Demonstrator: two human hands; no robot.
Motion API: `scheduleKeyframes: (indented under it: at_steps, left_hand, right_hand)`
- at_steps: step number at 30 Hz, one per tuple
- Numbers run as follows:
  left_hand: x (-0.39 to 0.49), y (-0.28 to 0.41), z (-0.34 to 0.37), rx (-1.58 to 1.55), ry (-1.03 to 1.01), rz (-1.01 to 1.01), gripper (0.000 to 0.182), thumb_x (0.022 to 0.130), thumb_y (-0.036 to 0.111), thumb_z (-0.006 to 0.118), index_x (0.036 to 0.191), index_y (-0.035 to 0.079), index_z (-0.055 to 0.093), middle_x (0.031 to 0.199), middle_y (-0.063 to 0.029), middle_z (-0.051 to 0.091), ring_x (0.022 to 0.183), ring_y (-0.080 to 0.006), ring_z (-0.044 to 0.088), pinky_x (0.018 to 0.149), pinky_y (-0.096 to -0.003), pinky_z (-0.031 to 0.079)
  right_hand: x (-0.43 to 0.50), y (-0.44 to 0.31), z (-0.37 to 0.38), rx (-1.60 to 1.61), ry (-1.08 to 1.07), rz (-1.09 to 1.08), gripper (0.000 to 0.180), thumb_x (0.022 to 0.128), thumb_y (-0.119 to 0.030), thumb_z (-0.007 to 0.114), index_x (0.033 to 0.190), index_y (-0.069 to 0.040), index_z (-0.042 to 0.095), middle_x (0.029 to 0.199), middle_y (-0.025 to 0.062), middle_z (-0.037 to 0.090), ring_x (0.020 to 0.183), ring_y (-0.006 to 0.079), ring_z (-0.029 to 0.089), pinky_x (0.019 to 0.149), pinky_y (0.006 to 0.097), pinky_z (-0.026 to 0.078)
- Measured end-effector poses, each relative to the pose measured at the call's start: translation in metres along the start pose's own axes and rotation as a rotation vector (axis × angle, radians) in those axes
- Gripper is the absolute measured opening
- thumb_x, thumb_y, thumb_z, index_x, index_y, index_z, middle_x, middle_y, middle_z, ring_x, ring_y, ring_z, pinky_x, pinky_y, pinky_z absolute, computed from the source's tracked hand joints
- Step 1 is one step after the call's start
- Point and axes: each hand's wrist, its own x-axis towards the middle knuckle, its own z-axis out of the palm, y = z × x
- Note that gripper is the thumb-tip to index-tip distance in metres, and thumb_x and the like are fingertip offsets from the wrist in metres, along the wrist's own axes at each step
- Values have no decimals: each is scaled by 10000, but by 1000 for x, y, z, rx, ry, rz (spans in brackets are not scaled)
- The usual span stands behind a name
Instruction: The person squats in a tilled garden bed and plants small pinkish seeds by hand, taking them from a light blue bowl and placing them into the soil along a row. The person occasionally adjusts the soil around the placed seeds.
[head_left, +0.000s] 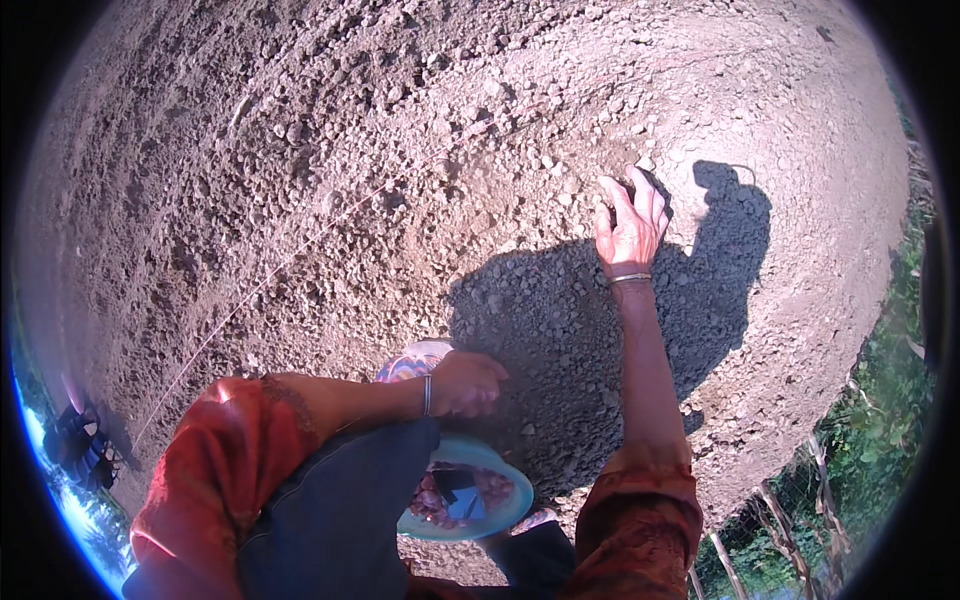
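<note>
My right hand (634, 229) reaches down to dry, crumbly soil (525, 199), palm down with bent, parted fingers. Its fingertips are at the soil surface, and nothing shows between them. Close to my left knee, my left hand (471, 384) is loosely curled and blurred; its palm is hidden. Below that hand stands a light-green plastic basin (523, 499), partly covered by my left leg (337, 510) in dark trousers. Small reddish bulbs (427, 501) lie in the basin, with a flat, dark rectangular object (463, 499) reflecting light on top of them.
A thin, taut string (300, 251) runs diagonally across the soil. My patterned shoe (412, 361) is beside the left hand. Green plants (870, 442) and wooden stakes (780, 517) border the plot at lower right. A dark object (82, 450) stands at far left.
</note>
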Motion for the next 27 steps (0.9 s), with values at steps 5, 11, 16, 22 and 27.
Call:
scheduleKeyframes:
  at_steps: [5, 11, 16, 22, 27]
  left_hand:
    - [-1, 3, 7, 53, 47, -7, 375, 724, 36, 644, 1084, -44, 578, 688, -96, 626, 428, -112, 542, 339, -227, 399]
    - [3, 1, 11, 99, 90, -20, 384, 725, 23, 636, 1096, -47, 571, 680, -107, 624, 416, -114, 533, 343, -234, 408]
    - [-1, 8, 11, 13, 38, -60, 377, 730, 11, 622, 1098, -50, 569, 652, -127, 624, 394, -114, 515, 342, -238, 406]
    - [8, 0, 4, 101, 77, -75, 373, 739, 40, 623, 1098, -49, 567, 650, -118, 622, 389, -110, 498, 332, -221, 382]
    - [13, -2, -15, 334, -42, -107, 335, 885, 64, 485, 1218, 96, 490, 869, -174, 564, 712, -216, 547, 575, -327, 490]
  right_hand:
    - [-3, 15, 11, 38, 199, 323, 473, 835, -286, 585, 1282, -144, 533, 1345, 138, 434, 1202, 364, 401, 992, 482, 325]
    - [-29, -58, 48, 359, 156, 227, 506, 811, -297, 637, 1285, -150, 539, 1368, 140, 420, 1247, 363, 377, 1034, 481, 300]
    - [-67, -74, 9, 225, -37, 98, 379, 762, -258, 672, 1133, -184, 647, 1326, 58, 475, 1245, 283, 415, 1018, 457, 320]
    - [-101, -69, -13, 188, -249, -197, 399, 834, -246, 614, 1230, -204, 596, 1360, 51, 458, 1237, 292, 415, 1014, 440, 321]
    - [-38, -12, 18, -60, -118, -283, 410, 852, -131, 525, 1247, -230, 567, 1352, -9, 474, 1216, 251, 439, 985, 430, 356]
